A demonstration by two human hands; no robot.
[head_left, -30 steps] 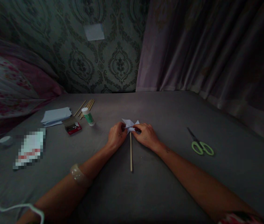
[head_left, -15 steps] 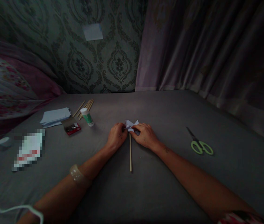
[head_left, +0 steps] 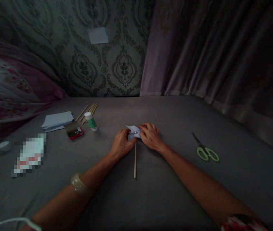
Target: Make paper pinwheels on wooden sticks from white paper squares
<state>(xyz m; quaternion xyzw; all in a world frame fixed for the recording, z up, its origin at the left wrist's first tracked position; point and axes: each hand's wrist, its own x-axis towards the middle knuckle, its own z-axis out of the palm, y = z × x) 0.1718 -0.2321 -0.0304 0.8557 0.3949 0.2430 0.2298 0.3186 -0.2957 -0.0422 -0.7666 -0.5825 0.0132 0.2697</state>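
A folded white paper pinwheel (head_left: 133, 129) is between my hands, with a small shiny pin head (head_left: 136, 132) at its middle. From under it a thin wooden stick (head_left: 135, 160) runs straight toward me along the grey cloth. My left hand (head_left: 123, 142) is closed on the pinwheel's left side, thumb near the top of the stick. On the right side, my right hand (head_left: 150, 136) grips a paper blade with bent fingers. The fingertips of both hands are partly hidden by the paper.
Green-handled scissors (head_left: 207, 153) lie to the right. At the left are a glue stick (head_left: 91, 122), an open red box (head_left: 76, 133) of small metal pieces, wooden sticks (head_left: 89, 112), a paper stack (head_left: 58, 121) and a blurred-out packet (head_left: 30, 154). A white cord (head_left: 8, 220) crosses the near left corner.
The pinwheel has turned between my hands, and more of its face and pin shows. My right hand has shifted onto the upper right blade. The stick stays in about the same place.
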